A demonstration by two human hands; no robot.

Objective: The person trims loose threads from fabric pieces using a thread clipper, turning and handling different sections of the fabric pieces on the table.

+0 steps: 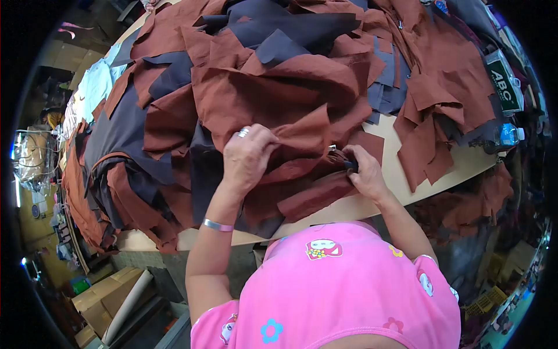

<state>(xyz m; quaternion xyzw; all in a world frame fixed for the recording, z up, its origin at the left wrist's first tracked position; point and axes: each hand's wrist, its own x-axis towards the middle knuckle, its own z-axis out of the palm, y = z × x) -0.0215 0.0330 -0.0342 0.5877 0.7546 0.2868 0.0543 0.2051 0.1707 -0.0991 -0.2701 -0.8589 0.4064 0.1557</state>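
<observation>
My left hand (pixel 249 157) pinches the edge of a large rust-brown cloth (pixel 273 99) that lies bunched over the table in front of me. To its right, my right hand (pixel 365 170) is closed around a small dark tool with a metal tip (pixel 332 149), at the cloth's near edge. Between the two hands the fabric folds upward in a crease. A rolled brown piece (pixel 314 195) lies just below them, near the table's front edge. Dark grey cloth (pixel 206 174) hangs beside my left forearm.
Brown and dark pieces (pixel 430 104) heap across the table (pixel 465 168). At the right stand a green ABC box (pixel 504 84) and a blue-labelled bottle (pixel 510 135). Cardboard boxes (pixel 110 299) and a long roll (pixel 128 305) are on the floor at the lower left.
</observation>
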